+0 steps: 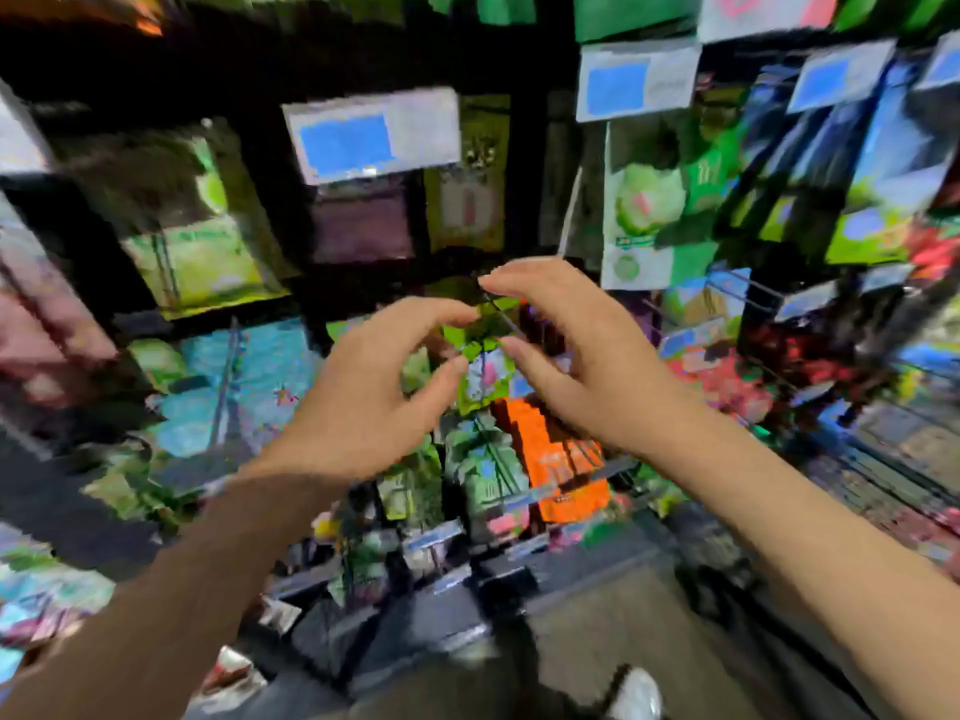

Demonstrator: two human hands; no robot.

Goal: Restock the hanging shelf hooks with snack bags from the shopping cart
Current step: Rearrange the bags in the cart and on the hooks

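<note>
Guessing we're somewhere mid-restock tbh, frame's super blurry. Both hands are up at the display: left hand (363,402) and right hand (576,356) flank a green snack bag (485,374), whose top sits just by a thin wire hook (500,310). Fingers (436,309) on both are curved w/ thumb and index apart, cupped round the bag's top edge, but can't tell if the tips actually pinch it or just hover, so idk if it's threaded on yet. Done so far: lots of pegs around carry stock, e.g. orange bags (561,459) just below and green packs (649,210) up right under the price tags (371,135). Left to do: prob get this one seated on its hook, then more from the cart, which I can't make out here, so no idea how many remain
</note>
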